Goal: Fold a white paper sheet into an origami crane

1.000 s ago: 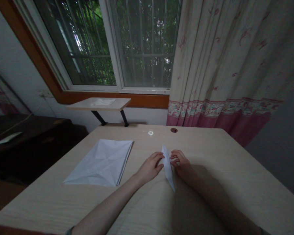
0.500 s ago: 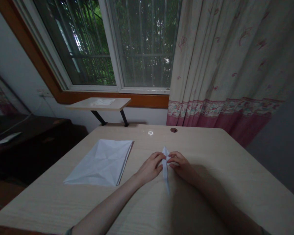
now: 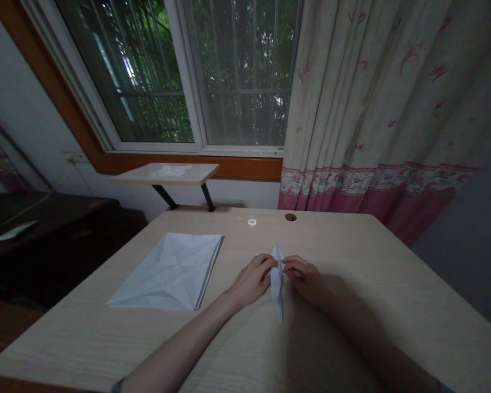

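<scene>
A narrow folded piece of white paper [image 3: 277, 289] points away from me on the desk [image 3: 245, 349], tapering at its far and near ends. My left hand [image 3: 251, 279] grips its left edge, fingertips and thumb closed on the paper. From the right, my right hand [image 3: 306, 279] pinches the other edge with thumb and fingers. Part of the paper's middle is hidden behind the fingertips. Left of my hands lies a stack of creased white paper sheets [image 3: 175, 273], flat on the desk.
A small raised shelf [image 3: 204, 176] on black supports stands at the back left, with a white sheet [image 3: 174, 171] on it. A round cable hole [image 3: 290, 217] sits near the desk's back edge. Behind are a window and a floral curtain [image 3: 331, 109].
My right hand has shifted slightly to the right, its fingers more curled. The folded paper shows a wider left face now. My left hand has barely moved.
</scene>
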The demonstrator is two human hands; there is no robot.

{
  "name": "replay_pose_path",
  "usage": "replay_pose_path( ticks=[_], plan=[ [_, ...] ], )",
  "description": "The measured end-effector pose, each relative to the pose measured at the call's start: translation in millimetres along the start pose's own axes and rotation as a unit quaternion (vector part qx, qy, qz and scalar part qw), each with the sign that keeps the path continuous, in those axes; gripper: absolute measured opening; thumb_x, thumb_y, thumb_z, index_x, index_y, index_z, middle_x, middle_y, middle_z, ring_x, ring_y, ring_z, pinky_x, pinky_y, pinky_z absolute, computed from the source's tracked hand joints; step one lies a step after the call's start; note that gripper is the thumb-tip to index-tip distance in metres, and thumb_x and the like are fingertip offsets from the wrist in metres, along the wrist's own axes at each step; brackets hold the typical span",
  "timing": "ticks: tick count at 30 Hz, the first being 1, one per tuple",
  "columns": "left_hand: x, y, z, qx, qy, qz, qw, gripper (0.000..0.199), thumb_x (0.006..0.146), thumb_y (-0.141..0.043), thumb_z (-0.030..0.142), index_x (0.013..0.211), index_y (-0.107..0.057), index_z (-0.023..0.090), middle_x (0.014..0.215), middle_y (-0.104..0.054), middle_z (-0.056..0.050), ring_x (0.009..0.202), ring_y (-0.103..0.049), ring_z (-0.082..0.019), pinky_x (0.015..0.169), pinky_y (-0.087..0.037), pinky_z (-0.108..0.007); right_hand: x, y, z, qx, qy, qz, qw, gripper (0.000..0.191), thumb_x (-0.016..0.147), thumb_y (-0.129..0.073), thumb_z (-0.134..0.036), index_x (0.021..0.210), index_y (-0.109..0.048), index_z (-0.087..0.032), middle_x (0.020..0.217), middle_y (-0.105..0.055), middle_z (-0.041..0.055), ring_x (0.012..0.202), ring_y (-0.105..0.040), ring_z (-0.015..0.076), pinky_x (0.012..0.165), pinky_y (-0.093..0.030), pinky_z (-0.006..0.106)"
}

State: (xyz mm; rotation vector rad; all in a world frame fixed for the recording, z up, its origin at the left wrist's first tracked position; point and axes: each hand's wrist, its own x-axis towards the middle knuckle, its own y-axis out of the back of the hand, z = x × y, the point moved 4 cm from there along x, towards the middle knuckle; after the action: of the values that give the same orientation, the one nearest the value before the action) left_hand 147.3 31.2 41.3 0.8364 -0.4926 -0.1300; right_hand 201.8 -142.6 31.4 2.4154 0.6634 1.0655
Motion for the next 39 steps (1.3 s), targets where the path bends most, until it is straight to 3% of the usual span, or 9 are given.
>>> replay_pose_path(
  ticks=[12, 20, 27, 32, 39],
  plan=[
    [-1, -1.7, -2, 0.021, -0.001, -0.009, 1.000, 0.043, 0.084, -0.050, 0.007, 0.122, -0.058, 0.025, 0.127, -0.056, -0.007, 0.120, -0.052, -0.022, 0.106, -0.044, -0.037, 0, -5, -3, -0.011, 0.016, -0.040, 0.999, 0.024, 0.091, -0.053, -0.011, 0.099, -0.072, -0.024, 0.112, -0.065, 0.0081, 0.107, -0.062, 0.0219, 0.094, -0.051, 0.040],
    [-2, -1.4, 0, 0.032, -0.007, -0.018, 0.999, 0.034, 0.092, -0.048, 0.013, 0.121, -0.061, 0.026, 0.126, -0.055, -0.008, 0.118, -0.053, -0.022, 0.104, -0.045, -0.035, -4, -5, 9, -0.001, 0.032, -0.008, 0.999, 0.048, 0.073, -0.046, 0.006, 0.087, -0.076, -0.029, 0.103, -0.068, 0.0043, 0.097, -0.066, 0.0193, 0.084, -0.055, 0.036],
    [-1, -2.1, 0, 0.051, -0.013, -0.028, 0.998, 0.039, 0.089, -0.049, 0.008, 0.121, -0.063, 0.027, 0.130, -0.051, -0.008, 0.123, -0.050, -0.022, 0.107, -0.043, -0.037, -5, -1, 12, -0.004, 0.018, 0.024, 1.000, 0.035, 0.071, -0.044, 0.000, 0.073, -0.068, -0.024, 0.090, -0.072, 0.0033, 0.082, -0.067, 0.0186, 0.075, -0.055, 0.033],
    [-2, -3.3, 0, 0.050, -0.012, -0.020, 0.998, 0.042, 0.085, -0.050, 0.004, 0.120, -0.062, 0.025, 0.130, -0.052, -0.009, 0.124, -0.049, -0.023, 0.108, -0.042, -0.037, -2, 4, 5, -0.019, -0.004, 0.042, 0.999, 0.033, 0.065, -0.042, -0.002, 0.083, -0.061, -0.023, 0.085, -0.066, 0.0043, 0.083, -0.062, 0.0218, 0.076, -0.051, 0.036],
    [-3, -3.7, -4, 0.031, -0.018, -0.007, 0.999, 0.038, 0.085, -0.052, 0.007, 0.118, -0.061, 0.023, 0.128, -0.055, -0.008, 0.122, -0.049, -0.022, 0.108, -0.041, -0.036, 0, -3, -2, 0.001, 0.006, -0.023, 1.000, 0.044, 0.058, -0.041, 0.000, 0.090, -0.058, -0.025, 0.093, -0.065, 0.0028, 0.093, -0.060, 0.0213, 0.084, -0.049, 0.035]
  ],
)
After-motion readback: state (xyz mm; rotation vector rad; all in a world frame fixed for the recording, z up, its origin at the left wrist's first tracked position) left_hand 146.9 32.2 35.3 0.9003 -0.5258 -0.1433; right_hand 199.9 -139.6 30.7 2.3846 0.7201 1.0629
